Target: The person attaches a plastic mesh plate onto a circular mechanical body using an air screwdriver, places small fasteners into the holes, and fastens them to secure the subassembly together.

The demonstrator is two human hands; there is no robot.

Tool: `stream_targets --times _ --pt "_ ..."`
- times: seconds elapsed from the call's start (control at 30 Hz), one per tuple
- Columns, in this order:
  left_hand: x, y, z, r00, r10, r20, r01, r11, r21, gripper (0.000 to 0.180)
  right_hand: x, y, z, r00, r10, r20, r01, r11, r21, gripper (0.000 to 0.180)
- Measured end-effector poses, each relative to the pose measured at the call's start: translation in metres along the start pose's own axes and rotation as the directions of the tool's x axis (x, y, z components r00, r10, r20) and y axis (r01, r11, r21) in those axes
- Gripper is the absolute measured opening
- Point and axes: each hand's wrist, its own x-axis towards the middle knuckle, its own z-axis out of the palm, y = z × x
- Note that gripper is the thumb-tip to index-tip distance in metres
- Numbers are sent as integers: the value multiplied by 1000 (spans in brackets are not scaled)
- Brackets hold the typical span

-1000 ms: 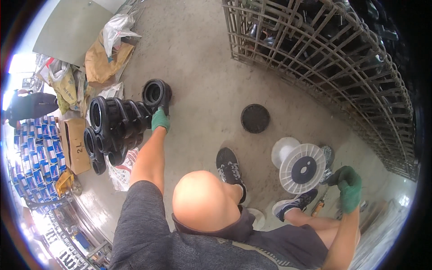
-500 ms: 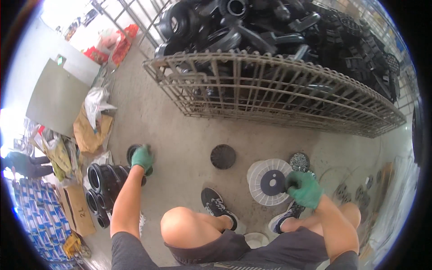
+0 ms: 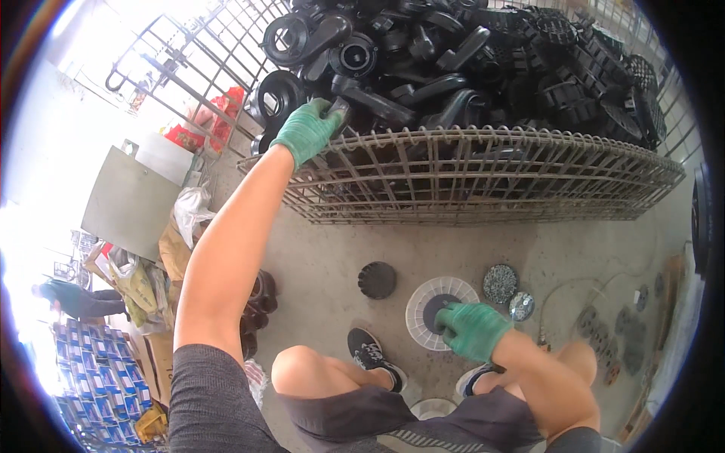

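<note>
At the near left part of a wire basket (image 3: 483,140), my left hand (image 3: 306,134), in a green glove, has its fingers closed round a black plastic part (image 3: 341,113). Much of that part is hidden by the glove and the heap. More black molded parts (image 3: 355,57), some with round ring ends, fill the basket. My right hand (image 3: 476,332), gloved too, is low by my right knee with curled fingers. It is at the edge of a dark grey disc (image 3: 436,311) on a white ribbed round plate (image 3: 420,334). What its fingers hold, if anything, is hidden.
A black ribbed round piece (image 3: 377,280) lies on the floor, with a speckled round piece (image 3: 500,283) farther right. Black rings (image 3: 260,293) are stacked beyond my left forearm. Blue-and-white boxes (image 3: 98,377) and bags stand left, near another person (image 3: 83,298).
My left hand has left the black rings on the floor and moved up and right to the basket. My right hand has shifted slightly left and down, over the disc's edge. The view has shifted.
</note>
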Motion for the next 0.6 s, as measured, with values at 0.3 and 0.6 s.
stream_targets --times 0.3,0.6 --pt "47 -58 -58 712 302 -634 164 807 568 55 -19 -3 -6 990 -28 135 27 1000 9 25" --pt "68 -30 -68 858 -160 -488 497 499 710 56 -38 4 2 989 -25 147 20 999 36 23"
